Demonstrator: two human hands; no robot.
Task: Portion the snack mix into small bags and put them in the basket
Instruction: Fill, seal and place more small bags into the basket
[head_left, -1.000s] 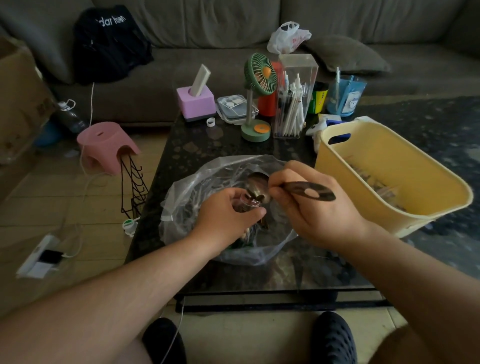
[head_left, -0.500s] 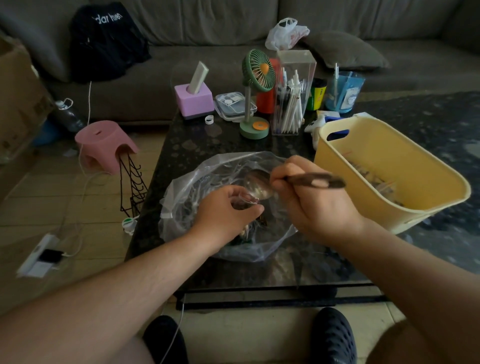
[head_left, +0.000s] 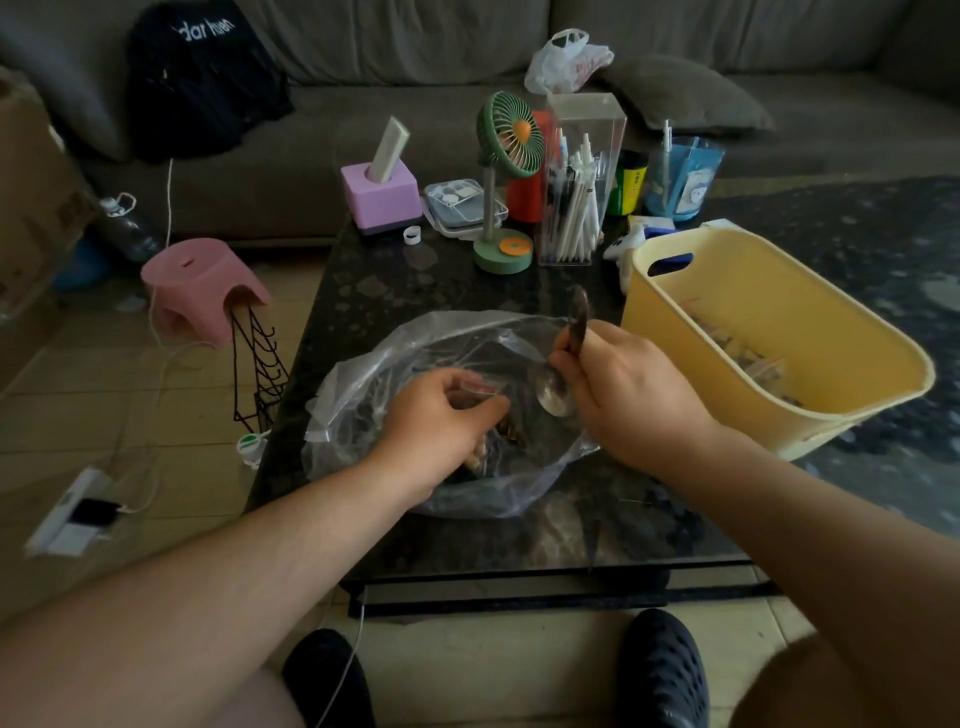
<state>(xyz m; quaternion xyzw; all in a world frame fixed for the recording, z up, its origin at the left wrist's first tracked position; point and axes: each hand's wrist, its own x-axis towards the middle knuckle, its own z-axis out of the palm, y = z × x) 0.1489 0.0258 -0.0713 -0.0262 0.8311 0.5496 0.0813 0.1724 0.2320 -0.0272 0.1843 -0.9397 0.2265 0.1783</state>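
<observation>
A large clear plastic bag (head_left: 395, 364) of snack mix lies open on the dark table (head_left: 415, 280). Over it, my left hand (head_left: 436, 421) pinches a small clear bag (head_left: 480, 387) with some mix in it. My right hand (head_left: 623, 395) grips a metal spoon (head_left: 556, 389); its handle points up and its bowl hangs down beside the small bag. The yellow basket (head_left: 675, 332) stands to the right, tilted, with several filled small bags at its bottom.
At the back of the table stand a green desk fan (head_left: 506, 182), a clear pen box (head_left: 576, 182), a pink block (head_left: 382, 195), cups and small containers. A pink stool (head_left: 202, 283), a wire rack and a power strip are on the floor at left. A sofa lies behind.
My right hand has swung the spoon from lying level over the small bag to handle-up, bowl down, and drawn away to the right. My left hand still holds the small bag.
</observation>
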